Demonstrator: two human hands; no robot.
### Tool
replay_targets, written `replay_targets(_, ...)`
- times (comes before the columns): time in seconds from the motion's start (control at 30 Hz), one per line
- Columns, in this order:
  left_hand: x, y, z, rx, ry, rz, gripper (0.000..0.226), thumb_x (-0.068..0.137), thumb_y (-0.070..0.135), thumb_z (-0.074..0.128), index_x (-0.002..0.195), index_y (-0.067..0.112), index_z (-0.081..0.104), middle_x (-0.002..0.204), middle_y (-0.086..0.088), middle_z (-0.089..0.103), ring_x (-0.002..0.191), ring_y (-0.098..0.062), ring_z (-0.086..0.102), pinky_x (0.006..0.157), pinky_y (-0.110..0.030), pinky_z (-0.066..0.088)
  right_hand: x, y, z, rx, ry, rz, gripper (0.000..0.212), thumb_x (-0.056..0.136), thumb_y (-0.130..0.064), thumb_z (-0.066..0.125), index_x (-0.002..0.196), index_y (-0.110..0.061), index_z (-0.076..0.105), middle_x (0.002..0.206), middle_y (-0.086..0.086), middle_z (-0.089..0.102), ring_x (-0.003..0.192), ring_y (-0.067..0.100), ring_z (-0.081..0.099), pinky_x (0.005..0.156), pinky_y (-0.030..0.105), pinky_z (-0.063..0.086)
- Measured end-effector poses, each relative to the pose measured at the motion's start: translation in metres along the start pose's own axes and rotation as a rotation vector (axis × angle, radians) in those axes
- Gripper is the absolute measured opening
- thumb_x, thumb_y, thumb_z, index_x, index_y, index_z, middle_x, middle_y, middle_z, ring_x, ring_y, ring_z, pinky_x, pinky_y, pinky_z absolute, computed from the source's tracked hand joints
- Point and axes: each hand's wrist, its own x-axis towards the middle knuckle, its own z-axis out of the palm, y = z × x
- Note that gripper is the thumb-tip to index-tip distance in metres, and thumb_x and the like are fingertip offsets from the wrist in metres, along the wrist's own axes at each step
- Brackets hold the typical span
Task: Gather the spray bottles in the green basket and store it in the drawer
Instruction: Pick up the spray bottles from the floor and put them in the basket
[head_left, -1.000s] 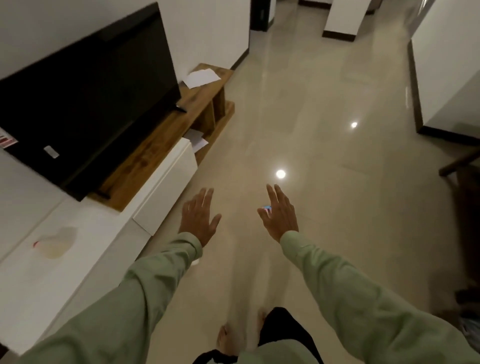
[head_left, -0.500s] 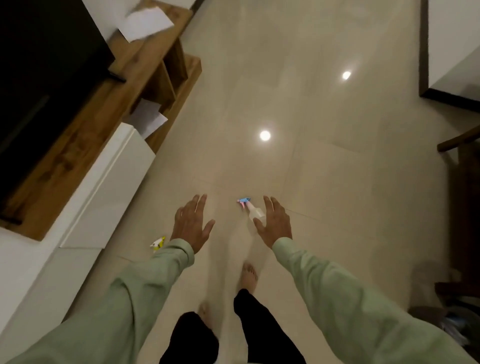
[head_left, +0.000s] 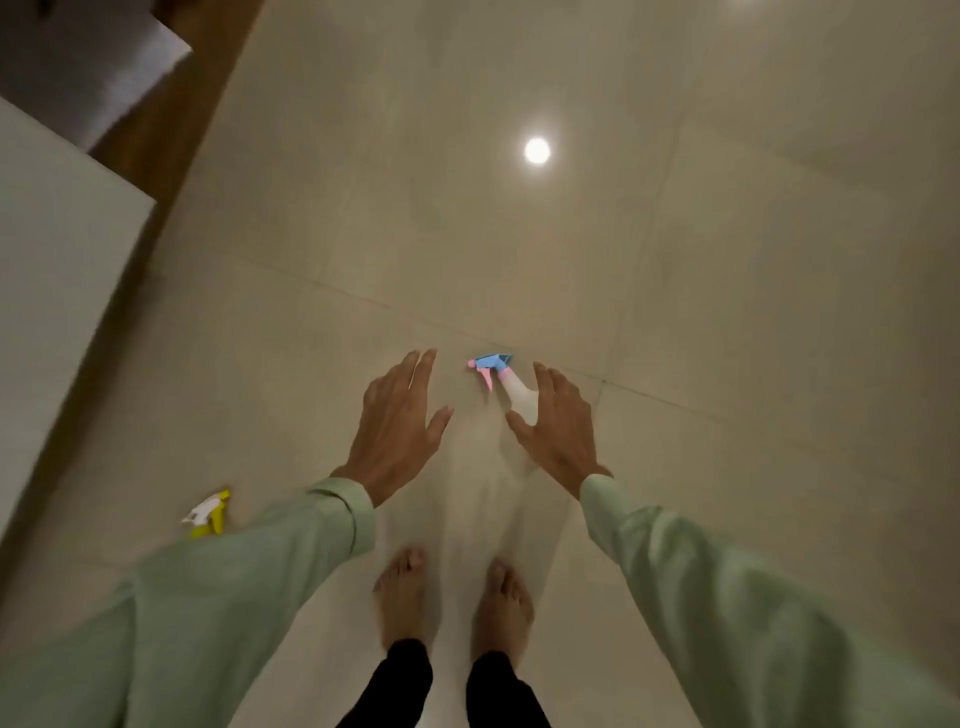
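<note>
A clear spray bottle with a blue and pink trigger head lies on the tiled floor ahead of my feet. My right hand hovers over its body, fingers spread, holding nothing, and hides part of it. My left hand is open, palm down, just left of the bottle. A second spray bottle with a yellow and white head lies on the floor at the left, partly hidden behind my left sleeve. No green basket or drawer front is in view.
A white cabinet fills the left edge, with a wooden shelf unit behind it. My bare feet stand on the glossy beige floor, where a ceiling light reflection glares.
The view has tilted down and moved forward; the TV and far room have left the frame. Both open hands are closer to the blue and pink bottle, and the yellow bottle has come into view.
</note>
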Motion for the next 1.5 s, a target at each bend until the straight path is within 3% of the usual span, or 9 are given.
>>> replay_targets(0.2,0.066,-0.071,0.130,-0.019,-0.030,-0.007,0.069,0.097,0.042,0.047,0.154,0.019,0.016,0.161,-0.008,0.023,0.148,-0.022,0.023,0.120,-0.042,0.022,0.106,0.063,0.112,-0.127,-0.050,0.080,0.077,0.083,-0.047,0.066,0.147,-0.019,0.034,0.138,0.008,0.049,0.124,0.032,0.048,0.098,0.048,0.041)
replay_targets(0.37,0.065,-0.103,0.175,-0.078,-0.054,-0.052,0.069,0.096,0.041,0.046,0.154,0.019,0.015,0.162,-0.007,0.022,0.149,-0.022,0.021,0.120,-0.042,0.021,0.137,0.080,0.153,0.090,-0.162,0.249,0.044,0.077,-0.045,0.076,0.108,-0.019,0.058,0.108,0.005,0.064,0.091,0.025,0.061,0.075,0.034,0.048)
replay_targets(0.53,0.024,-0.113,0.163,-0.154,-0.024,-0.138,0.068,0.097,0.040,0.046,0.154,0.020,0.016,0.162,-0.006,0.021,0.149,-0.021,0.021,0.119,-0.039,0.019,0.103,0.060,0.162,0.390,-0.191,0.387,0.029,0.068,-0.035,0.077,0.086,-0.024,0.058,0.086,-0.003,0.065,0.087,0.029,0.068,0.084,0.047,0.058)
replay_targets(0.7,-0.042,-0.119,0.114,-0.221,0.059,-0.246,0.067,0.097,0.042,0.045,0.154,0.022,0.014,0.162,-0.005,0.019,0.149,-0.020,0.020,0.120,-0.039,0.018,0.046,0.000,0.142,0.520,-0.178,0.276,0.035,0.065,-0.037,0.071,0.094,-0.027,0.052,0.091,-0.005,0.066,0.089,0.027,0.066,0.094,0.057,0.051)
replay_targets(0.8,-0.088,-0.121,0.079,-0.263,0.132,-0.323,0.067,0.097,0.042,0.045,0.154,0.022,0.015,0.162,-0.005,0.021,0.149,-0.019,0.021,0.119,-0.038,0.019,0.011,-0.043,0.122,0.576,-0.200,0.153,0.030,0.076,-0.031,0.071,0.103,-0.028,0.056,0.098,0.000,0.069,0.097,0.030,0.066,0.098,0.059,0.049)
replay_targets(1.0,-0.205,-0.132,0.009,-0.354,0.315,-0.518,0.067,0.096,0.040,0.050,0.153,0.020,0.020,0.161,-0.002,0.023,0.148,-0.019,0.022,0.119,-0.041,0.023,-0.078,-0.146,0.093,0.673,-0.350,-0.073,0.019,0.094,-0.015,0.064,0.111,-0.017,0.056,0.108,0.015,0.068,0.095,0.025,0.065,0.085,0.040,0.050)
replay_targets(1.13,-0.295,-0.147,-0.017,-0.355,0.418,-0.627,0.069,0.095,0.038,0.053,0.153,0.016,0.021,0.160,-0.001,0.027,0.147,-0.021,0.027,0.117,-0.045,0.027,-0.149,-0.199,0.095,0.643,-0.429,-0.247,0.021,0.092,-0.010,0.068,0.112,-0.013,0.061,0.098,0.004,0.068,0.093,0.020,0.063,0.080,0.032,0.051)
replay_targets(1.4,-0.475,-0.216,-0.010,-0.405,0.565,-0.820,0.069,0.097,0.046,0.045,0.154,0.021,0.014,0.162,-0.002,0.021,0.149,-0.019,0.020,0.119,-0.037,0.020,-0.292,-0.287,0.180,0.513,-0.410,-0.406,0.029,0.074,-0.018,0.087,0.098,-0.020,0.071,0.085,-0.002,0.074,0.075,0.006,0.066,0.067,0.015,0.051)
replay_targets(1.5,-0.544,-0.252,0.005,-0.441,0.603,-0.870,0.070,0.097,0.047,0.045,0.154,0.023,0.014,0.162,-0.002,0.021,0.148,-0.021,0.022,0.119,-0.040,0.021,-0.351,-0.313,0.233,0.505,-0.399,-0.420,0.024,0.075,-0.019,0.086,0.094,-0.017,0.071,0.087,0.004,0.073,0.080,0.013,0.067,0.072,0.025,0.054)
